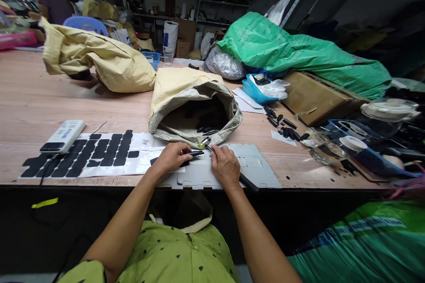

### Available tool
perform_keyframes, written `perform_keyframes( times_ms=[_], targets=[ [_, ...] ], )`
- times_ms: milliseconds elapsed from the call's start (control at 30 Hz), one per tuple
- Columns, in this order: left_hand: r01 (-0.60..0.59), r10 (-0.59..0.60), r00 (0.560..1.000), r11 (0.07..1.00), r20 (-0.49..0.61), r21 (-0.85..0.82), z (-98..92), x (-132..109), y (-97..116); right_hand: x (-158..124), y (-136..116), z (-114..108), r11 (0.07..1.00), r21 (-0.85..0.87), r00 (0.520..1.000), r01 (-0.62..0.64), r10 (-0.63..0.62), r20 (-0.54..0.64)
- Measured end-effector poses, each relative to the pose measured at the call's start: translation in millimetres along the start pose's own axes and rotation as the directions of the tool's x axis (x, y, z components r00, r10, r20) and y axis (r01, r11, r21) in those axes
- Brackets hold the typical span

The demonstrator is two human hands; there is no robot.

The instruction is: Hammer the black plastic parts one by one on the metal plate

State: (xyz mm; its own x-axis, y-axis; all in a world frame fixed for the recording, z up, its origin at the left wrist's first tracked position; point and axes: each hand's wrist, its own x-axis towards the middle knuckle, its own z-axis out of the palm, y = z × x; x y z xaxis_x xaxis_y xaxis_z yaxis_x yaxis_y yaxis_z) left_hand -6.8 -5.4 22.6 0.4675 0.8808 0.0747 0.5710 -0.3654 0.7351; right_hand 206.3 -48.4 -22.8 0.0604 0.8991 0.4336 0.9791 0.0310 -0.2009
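Note:
My right hand [226, 166] is closed around a small hammer [249, 182]; its black handle sticks out below my palm, and its metal neck leads to a head with a yellow-green face. Between the fingers of my left hand [171, 158] is a slim black plastic part [195, 153], its tip pointing towards the hammer. Both hands are over a grey board [262, 172] at the table's front edge. Just behind them, an open yellow sack [186, 77] lies with its mouth facing me and dark pieces inside.
A sheet of black stickers [99, 150] lies on the left, with a white boxy device [63, 136] on it. Loose black parts [290, 132] are scattered to the right, near a cardboard box [315, 97] under a green sack [299, 48]. A person [53, 0] is at far left.

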Motion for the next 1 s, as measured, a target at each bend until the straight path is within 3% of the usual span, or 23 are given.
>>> perform_keyframes(
  times_ms=[133, 367, 567, 700, 833, 1000],
  targets=[
    [-0.018, 0.022, 0.998, 0.998, -0.052, 0.064, 13.8, -8, -15, -1, 0, 1, 1.000, -0.003, 1.000, 0.002, -0.002, -0.006],
    [0.024, -0.022, 0.996, 1.000, -0.089, 0.014, 15.4, -6, -14, 1, 3, 0, 0.998, 0.061, 1.000, -0.007, 0.006, 0.009],
    [0.086, -0.090, 0.992, 0.995, -0.093, -0.041, 18.5, -4, -17, -11, -17, -20, 0.908, 0.415, 0.992, -0.056, 0.097, -0.078],
    [0.129, -0.133, 0.987, 0.990, -0.091, -0.051, 19.3, -1, -16, -23, -38, -34, 0.803, 0.595, 0.999, -0.043, 0.037, 0.022],
    [0.117, -0.119, 0.990, 0.993, -0.074, -0.025, 17.1, 0, -13, -28, -50, -37, 0.796, 0.606, 0.999, 0.008, -0.033, 0.030],
    [0.125, -0.127, 0.989, 0.992, -0.076, -0.033, 15.3, -1, -10, -28, -54, -33, 0.862, 0.506, 0.994, 0.031, -0.078, 0.072]
  ],
)
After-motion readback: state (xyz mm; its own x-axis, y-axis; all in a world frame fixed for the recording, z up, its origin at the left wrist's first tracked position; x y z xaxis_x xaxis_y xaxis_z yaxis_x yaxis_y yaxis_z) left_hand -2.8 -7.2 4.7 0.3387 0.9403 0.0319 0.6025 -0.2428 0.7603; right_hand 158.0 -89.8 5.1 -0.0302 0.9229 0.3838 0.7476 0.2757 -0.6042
